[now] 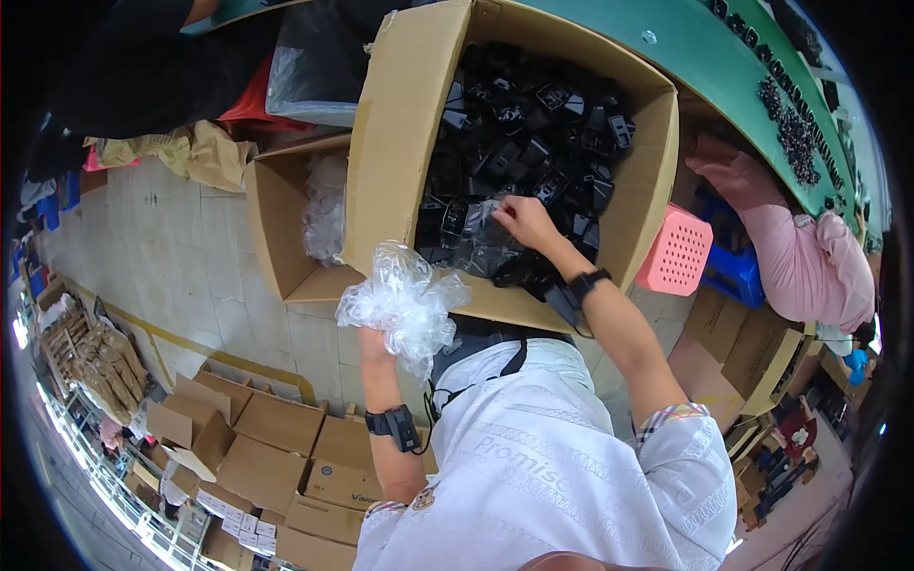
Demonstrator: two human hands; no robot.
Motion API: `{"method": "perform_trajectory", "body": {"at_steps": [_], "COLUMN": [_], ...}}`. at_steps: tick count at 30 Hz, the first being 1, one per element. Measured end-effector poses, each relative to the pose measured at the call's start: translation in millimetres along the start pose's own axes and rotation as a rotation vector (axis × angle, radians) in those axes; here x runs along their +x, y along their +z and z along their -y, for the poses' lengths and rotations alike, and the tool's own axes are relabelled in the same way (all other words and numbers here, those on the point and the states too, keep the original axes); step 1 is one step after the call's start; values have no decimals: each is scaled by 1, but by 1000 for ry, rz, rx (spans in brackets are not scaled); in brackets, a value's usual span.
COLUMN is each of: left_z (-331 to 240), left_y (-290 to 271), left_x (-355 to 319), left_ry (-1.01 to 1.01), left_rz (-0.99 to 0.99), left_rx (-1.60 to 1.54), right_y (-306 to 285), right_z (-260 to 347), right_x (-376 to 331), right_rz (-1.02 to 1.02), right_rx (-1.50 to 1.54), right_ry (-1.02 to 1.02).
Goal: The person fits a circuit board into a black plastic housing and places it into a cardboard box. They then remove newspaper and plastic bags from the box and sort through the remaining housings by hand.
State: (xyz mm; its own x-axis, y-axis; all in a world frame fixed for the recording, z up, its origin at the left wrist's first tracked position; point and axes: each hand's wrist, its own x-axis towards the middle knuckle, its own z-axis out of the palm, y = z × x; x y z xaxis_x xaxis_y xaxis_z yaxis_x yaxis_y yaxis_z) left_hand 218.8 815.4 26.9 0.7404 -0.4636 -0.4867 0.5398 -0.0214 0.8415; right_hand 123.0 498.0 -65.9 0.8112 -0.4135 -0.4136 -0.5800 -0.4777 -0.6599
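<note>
In front of me stands an open cardboard box [643,181] holding many small black plastic parts [519,124]. Over its near side reaches my right hand [526,223], its fingers pinched on a clear plastic bag [481,249] that lies on the parts. A big bunch of crumpled clear plastic bags [405,303] is gripped by my left hand [373,343], just outside the box's near left corner. The bunch hides most of that hand's fingers.
Left of the box, a smaller carton [271,224] contains more clear plastic. A pink perforated basket [676,249] and a blue stool [733,257] are at the right, near a person in pink [800,257]. A green worktable [657,33] runs behind. Stacked cartons [262,452] stand lower left.
</note>
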Motion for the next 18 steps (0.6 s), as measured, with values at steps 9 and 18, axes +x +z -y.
{"method": "perform_trajectory", "body": {"at_steps": [9,18], "left_z": [-9,-10], "left_y": [18,32], "left_x": [4,5], "left_ry": [106,64], "left_rz": [96,108], "left_rx": [258,352], "right_y": [-28,22], "right_z": [19,-8], "right_x": [-45,18], "right_rz": [-200,-44], "right_rx": [346,-11], "right_ry": [-124,315]}}
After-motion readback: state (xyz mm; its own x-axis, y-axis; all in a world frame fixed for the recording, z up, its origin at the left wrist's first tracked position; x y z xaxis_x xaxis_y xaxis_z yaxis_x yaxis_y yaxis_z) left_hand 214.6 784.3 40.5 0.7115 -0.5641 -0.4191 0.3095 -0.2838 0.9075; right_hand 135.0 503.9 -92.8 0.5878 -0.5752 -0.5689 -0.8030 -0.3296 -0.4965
